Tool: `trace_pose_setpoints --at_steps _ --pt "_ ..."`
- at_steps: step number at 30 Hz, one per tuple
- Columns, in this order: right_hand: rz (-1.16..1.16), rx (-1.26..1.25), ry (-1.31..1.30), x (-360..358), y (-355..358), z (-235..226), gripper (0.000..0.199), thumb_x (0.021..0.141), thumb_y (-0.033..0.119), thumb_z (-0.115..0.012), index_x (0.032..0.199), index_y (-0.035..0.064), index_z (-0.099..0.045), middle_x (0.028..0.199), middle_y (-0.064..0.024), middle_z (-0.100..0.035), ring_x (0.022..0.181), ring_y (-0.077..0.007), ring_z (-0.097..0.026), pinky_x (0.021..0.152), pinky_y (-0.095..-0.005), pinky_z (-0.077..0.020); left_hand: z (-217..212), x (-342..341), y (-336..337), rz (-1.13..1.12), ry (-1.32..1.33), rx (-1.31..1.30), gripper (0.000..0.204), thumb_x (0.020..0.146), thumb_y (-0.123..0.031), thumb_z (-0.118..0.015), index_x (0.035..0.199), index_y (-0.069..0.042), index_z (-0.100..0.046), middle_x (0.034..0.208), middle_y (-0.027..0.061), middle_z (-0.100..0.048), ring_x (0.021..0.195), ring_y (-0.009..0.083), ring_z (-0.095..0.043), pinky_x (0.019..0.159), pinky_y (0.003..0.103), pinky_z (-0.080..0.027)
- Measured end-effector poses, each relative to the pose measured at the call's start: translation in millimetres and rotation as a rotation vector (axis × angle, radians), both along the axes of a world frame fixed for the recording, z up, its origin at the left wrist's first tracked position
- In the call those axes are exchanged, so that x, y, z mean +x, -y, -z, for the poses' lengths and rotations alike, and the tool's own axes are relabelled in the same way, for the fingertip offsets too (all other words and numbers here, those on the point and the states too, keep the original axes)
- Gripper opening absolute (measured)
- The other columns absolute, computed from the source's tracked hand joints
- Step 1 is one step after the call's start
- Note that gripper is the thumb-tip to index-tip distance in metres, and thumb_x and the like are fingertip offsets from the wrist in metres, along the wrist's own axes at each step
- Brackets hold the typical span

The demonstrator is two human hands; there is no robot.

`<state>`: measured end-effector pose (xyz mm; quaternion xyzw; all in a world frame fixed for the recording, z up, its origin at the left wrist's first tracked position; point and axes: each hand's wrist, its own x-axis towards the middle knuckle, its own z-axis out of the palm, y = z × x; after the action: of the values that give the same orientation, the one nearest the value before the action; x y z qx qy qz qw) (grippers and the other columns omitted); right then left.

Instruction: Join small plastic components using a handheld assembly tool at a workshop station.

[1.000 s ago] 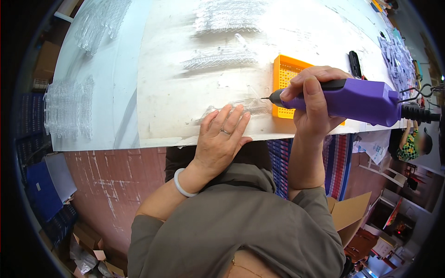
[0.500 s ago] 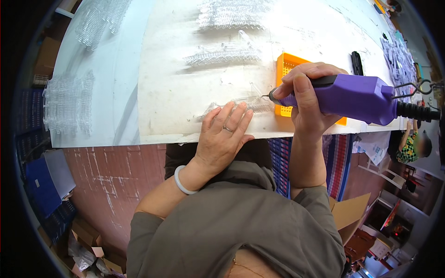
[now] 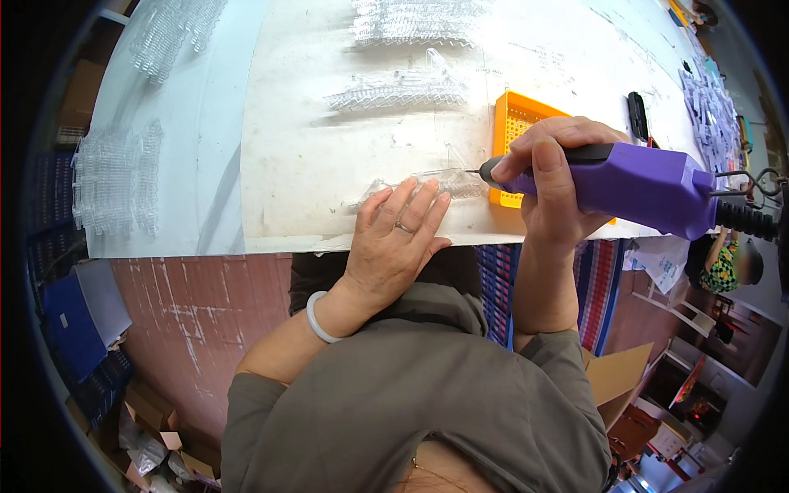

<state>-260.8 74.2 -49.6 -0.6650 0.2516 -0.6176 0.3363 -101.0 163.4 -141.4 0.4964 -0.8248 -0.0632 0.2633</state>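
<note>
In my right hand (image 3: 555, 181) is a purple electric screwdriver (image 3: 645, 185) with a black front grip. It lies nearly level, its thin tip pointing left at a clear plastic piece (image 3: 467, 186) near the table's front edge. Whether the tip touches the piece I cannot tell. My left hand (image 3: 394, 234), wearing a ring, rests with stretched fingers on the left part of that piece and hides some of it. Under and behind my right hand sits a yellow perforated tray (image 3: 503, 123), partly covered.
Rows of clear plastic pieces lie farther back (image 3: 399, 92) and at the left (image 3: 119, 181). A black tool (image 3: 637, 115) lies beyond the tray. Many pale strips (image 3: 708, 115) are heaped at the far right. A coiled cord (image 3: 744, 220) trails from the screwdriver, near a metal hook (image 3: 744, 182).
My right hand and the screwdriver have shifted slightly to the right, the tip drawing back a little. My left hand stays on the clear plastic piece.
</note>
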Motion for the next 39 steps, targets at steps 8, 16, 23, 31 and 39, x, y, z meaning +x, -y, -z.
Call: trace_pose_setpoints --at_steps 8,16,23,31,39 --pt "0.028 0.111 0.16 8.7 3.1 0.3 0.007 0.082 -0.01 -0.061 0.086 -0.0055 -0.056 0.073 -0.0136 -0.064 0.058 -0.0157 -0.065 0.053 -0.0244 -0.0544 0.8 -1.1 0.3 -0.009 0.002 -0.003 0.058 0.073 -0.031 -0.074 0.126 -0.012 -0.059 0.133 0.0032 -0.052 0.123 0.0226 -0.046 0.1 0.04 -0.035" --pt "0.007 0.055 -0.056 8.3 7.5 1.8 0.01 0.082 -0.007 -0.061 0.09 -0.0025 -0.056 0.071 -0.0146 -0.063 0.05 -0.0154 -0.061 0.047 -0.0225 -0.0515 0.0 -1.7 2.0 -0.018 -0.013 -0.027 0.059 0.07 -0.027 -0.077 0.124 -0.013 -0.059 0.132 0.0028 -0.052 0.121 0.0223 -0.048 0.097 0.039 -0.036" --pt "0.041 0.085 0.031 6.7 6.4 -7.3 0.009 0.083 -0.005 -0.059 0.09 -0.0001 -0.055 0.074 -0.0157 -0.063 0.051 -0.0179 -0.062 0.047 -0.0248 -0.0513 -0.9 -1.3 2.5 -0.002 -0.027 -0.018 0.058 0.072 -0.025 -0.076 0.124 -0.005 -0.058 0.132 0.0054 -0.052 0.121 0.0246 -0.048 0.097 0.039 -0.037" --pt "0.402 0.04 0.151 -52.7 -17.4 -21.6 0.01 0.085 -0.001 -0.062 0.091 -0.0009 -0.055 0.075 -0.014 -0.063 0.05 -0.0149 -0.058 0.049 -0.0239 -0.0495 -2.4 -2.8 -4.2 0.019 -0.02 -0.015 0.056 0.075 -0.024 -0.073 0.124 -0.003 -0.058 0.13 0.0068 -0.053 0.121 0.0262 -0.047 0.098 0.04 -0.036" --pt "0.505 0.108 0.19 -67.2 -20.1 -4.8 0.008 0.083 -0.002 -0.066 0.086 -0.0033 -0.059 0.072 -0.0118 -0.065 0.052 -0.0147 -0.063 0.051 -0.0219 -0.0521 -8.9 -4.9 -7.7 -0.041 0.151 -0.028 0.055 0.079 -0.027 -0.071 0.128 -0.006 -0.057 0.131 0.0048 -0.052 0.119 0.0243 -0.045 0.102 0.041 -0.033"
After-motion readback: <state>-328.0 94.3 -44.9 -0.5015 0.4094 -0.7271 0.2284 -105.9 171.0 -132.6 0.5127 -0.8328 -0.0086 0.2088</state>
